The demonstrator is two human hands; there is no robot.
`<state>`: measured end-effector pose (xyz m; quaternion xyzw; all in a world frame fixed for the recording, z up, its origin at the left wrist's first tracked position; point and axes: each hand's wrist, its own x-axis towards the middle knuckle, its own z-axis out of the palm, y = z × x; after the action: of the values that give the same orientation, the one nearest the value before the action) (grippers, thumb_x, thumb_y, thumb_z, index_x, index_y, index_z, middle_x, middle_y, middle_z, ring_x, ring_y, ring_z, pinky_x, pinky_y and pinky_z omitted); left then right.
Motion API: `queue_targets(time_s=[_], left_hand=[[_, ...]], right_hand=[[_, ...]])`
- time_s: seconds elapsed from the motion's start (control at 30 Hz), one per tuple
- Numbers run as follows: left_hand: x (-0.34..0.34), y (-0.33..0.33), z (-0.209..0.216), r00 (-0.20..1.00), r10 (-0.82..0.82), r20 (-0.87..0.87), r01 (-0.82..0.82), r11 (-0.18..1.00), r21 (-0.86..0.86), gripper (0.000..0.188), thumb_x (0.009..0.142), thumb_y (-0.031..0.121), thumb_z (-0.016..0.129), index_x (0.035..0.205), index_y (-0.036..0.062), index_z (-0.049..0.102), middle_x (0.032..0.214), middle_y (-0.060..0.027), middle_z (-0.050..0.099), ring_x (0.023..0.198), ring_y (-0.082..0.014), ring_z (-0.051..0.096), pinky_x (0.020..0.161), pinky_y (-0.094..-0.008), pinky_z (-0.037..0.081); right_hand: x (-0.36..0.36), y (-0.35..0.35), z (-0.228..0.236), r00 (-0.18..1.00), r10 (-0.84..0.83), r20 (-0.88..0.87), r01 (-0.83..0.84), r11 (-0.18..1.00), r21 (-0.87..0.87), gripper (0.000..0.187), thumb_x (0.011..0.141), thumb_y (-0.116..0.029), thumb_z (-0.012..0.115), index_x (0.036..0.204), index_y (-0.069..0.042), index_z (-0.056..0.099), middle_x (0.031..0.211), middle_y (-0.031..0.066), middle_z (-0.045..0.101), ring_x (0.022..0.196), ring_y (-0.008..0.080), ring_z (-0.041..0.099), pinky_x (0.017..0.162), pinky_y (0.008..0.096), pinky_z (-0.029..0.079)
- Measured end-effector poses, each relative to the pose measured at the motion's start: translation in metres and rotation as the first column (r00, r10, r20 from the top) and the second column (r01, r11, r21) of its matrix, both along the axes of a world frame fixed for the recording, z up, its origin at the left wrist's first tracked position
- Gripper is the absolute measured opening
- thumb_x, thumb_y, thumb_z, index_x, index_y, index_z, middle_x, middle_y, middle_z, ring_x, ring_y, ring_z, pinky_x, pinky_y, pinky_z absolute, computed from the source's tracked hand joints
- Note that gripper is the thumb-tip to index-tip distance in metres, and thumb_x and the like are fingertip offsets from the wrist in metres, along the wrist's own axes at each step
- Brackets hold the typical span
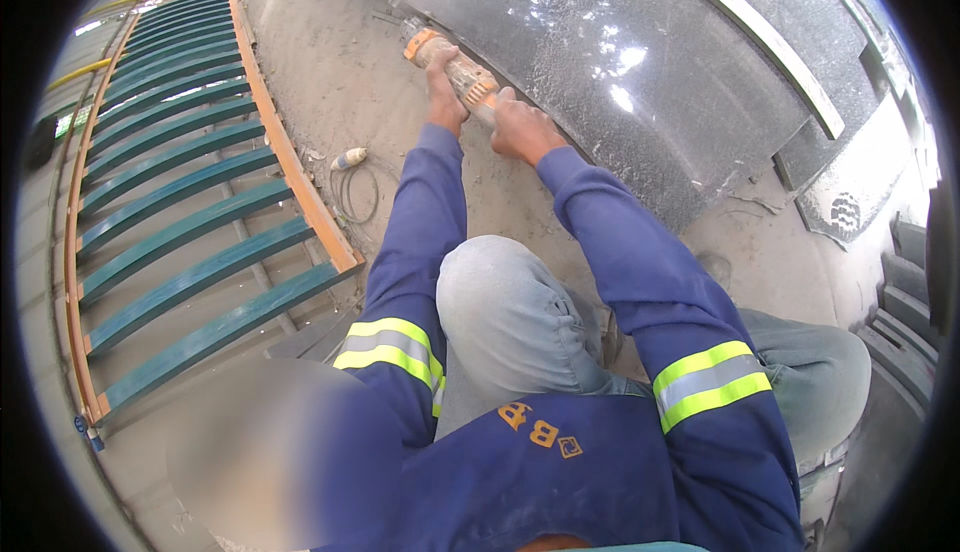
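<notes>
A dust-covered orange and grey angle grinder (465, 74) is gripped in both hands, its head pointing up and left along the edge of a large dark stone slab (640, 122). My left hand (443, 92) wraps round the body behind the head. Farther back, my right hand (524, 130) closes on the rear end, close to the slab's edge. The grinder's head lies beside that edge; whether its disc touches the stone, I cannot tell. White dust and wet-looking bright patches cover part of the slab.
To the left lies a long rack with an orange frame (270, 122) and green slats (190, 237). A plug connector (349, 159) with a looped cable rests on the dusty floor. A pale strip (750, 27) lies across the slabs at right, near a white piece with a shoe print (845, 214).
</notes>
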<state>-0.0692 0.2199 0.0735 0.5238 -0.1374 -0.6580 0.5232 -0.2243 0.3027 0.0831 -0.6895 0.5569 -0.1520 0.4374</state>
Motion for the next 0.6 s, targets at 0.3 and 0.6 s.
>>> queue_targets(time_s=[0.3,0.6], left_hand=[[0.009,-0.006,-0.001,0.999,0.023,0.036,-0.023,1.000,0.008,0.035,0.079,0.026,0.067,0.102,0.0041,0.052,0.079,-0.0132,0.058,0.066,-0.0302,0.064,0.063,-0.0466,0.058],[-0.026,0.050,0.010,0.994,0.064,0.086,-0.062,0.998,-0.027,0.033,0.080,0.025,0.068,0.097,0.0028,0.051,0.077,-0.0134,0.058,0.062,-0.0287,0.064,0.057,-0.0444,0.059]], right_hand=[[0.007,-0.001,0.010,0.999,0.008,-0.040,-0.009,1.000,-0.020,0.038,0.079,-0.009,0.063,0.111,0.005,0.046,0.105,0.0327,0.067,0.103,0.0437,0.068,0.089,0.0481,0.054],[-0.026,0.049,0.022,0.998,0.021,-0.064,-0.020,1.000,0.013,0.034,0.079,-0.007,0.060,0.106,0.004,0.043,0.097,0.0365,0.066,0.096,0.0480,0.067,0.086,0.0532,0.053]])
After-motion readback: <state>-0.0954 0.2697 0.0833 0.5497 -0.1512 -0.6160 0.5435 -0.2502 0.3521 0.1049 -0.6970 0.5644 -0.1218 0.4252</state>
